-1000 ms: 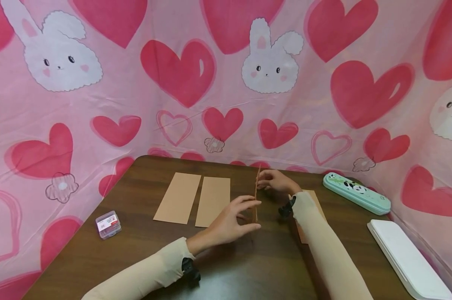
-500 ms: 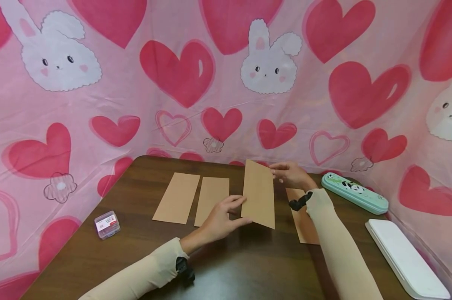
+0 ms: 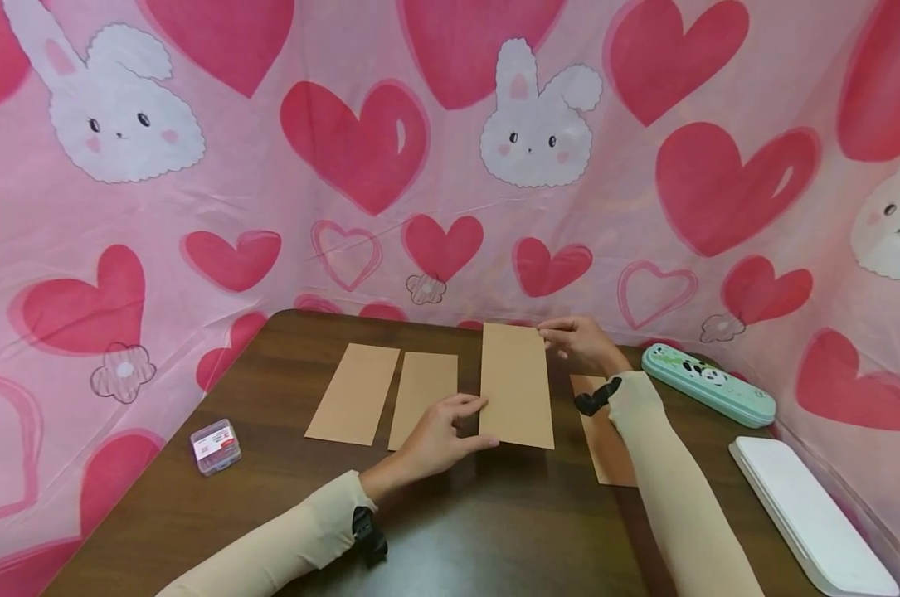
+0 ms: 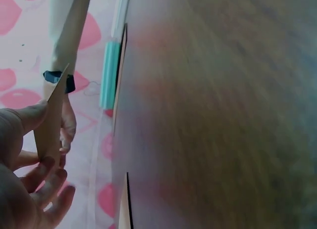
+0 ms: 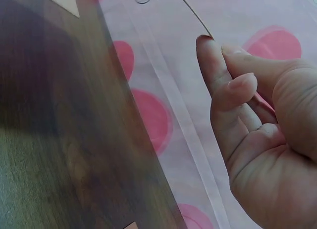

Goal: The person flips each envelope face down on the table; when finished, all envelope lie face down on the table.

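A rectangular sheet of brown cardboard (image 3: 516, 385) is held up above the table between both hands, its broad face toward the head camera. My left hand (image 3: 438, 435) holds its lower left edge, thumb at the bottom and fingers along the side. In the left wrist view the sheet (image 4: 51, 125) appears narrow between thumb and fingers. At its upper right corner, my right hand (image 3: 584, 344) pinches the edge; the right wrist view shows that thin edge between thumb and index finger (image 5: 210, 58).
Two similar brown sheets (image 3: 354, 394) lie side by side on the left of the dark wooden table (image 3: 450, 531). Another sheet (image 3: 605, 439) lies partly under the right forearm. A small clear box (image 3: 216, 448) sits far left; a green panda case (image 3: 709, 384) and a white case (image 3: 811, 514) stand right.
The cardboard sheet has turned from edge-on to face the head camera. My right hand has moved to the right with its corner; the left has shifted slightly left.
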Motion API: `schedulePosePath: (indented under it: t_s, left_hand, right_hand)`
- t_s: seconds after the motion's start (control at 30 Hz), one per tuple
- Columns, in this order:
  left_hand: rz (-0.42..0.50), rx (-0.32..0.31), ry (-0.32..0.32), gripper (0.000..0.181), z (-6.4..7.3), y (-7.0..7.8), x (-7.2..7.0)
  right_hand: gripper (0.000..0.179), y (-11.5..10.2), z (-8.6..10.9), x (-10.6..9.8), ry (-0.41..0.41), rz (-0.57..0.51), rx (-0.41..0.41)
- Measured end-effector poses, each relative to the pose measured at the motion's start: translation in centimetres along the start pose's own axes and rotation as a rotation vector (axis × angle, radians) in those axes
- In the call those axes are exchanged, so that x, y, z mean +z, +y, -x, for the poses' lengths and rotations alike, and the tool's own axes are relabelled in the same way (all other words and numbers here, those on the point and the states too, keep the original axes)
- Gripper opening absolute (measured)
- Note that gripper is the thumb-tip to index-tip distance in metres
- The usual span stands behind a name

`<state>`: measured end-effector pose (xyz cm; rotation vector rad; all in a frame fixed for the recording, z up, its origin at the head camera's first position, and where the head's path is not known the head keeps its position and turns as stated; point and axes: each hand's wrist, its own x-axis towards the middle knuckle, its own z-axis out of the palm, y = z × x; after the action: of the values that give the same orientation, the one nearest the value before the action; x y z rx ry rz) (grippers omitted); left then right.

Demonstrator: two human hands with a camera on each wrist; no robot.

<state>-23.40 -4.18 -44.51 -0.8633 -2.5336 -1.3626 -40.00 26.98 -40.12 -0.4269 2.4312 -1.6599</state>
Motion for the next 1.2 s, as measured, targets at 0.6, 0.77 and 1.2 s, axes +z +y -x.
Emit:
schedulePosePath:
  t_s: [0.6,0.77,1.2]
  left_hand:
    - [-0.495,-0.031,-0.234,0.037,-1.5,-1.6,-0.3]
    - [-0.578,-0.001,-0.318,0.047,-1.8,-1.6,-0.2]
    - [-0.374,0.025,-0.478,0.055,-4.2,1.1,2.8]
  right_hand:
    - [0.038,2.8,-1.3,5.6,-0.007,0.396,0.078]
    - [0.035,2.7,-1.3,6.4,-0.034,0.611,0.032]
    - [0.042,3.6,4.7,-2.4,0.017,0.64,0.026]
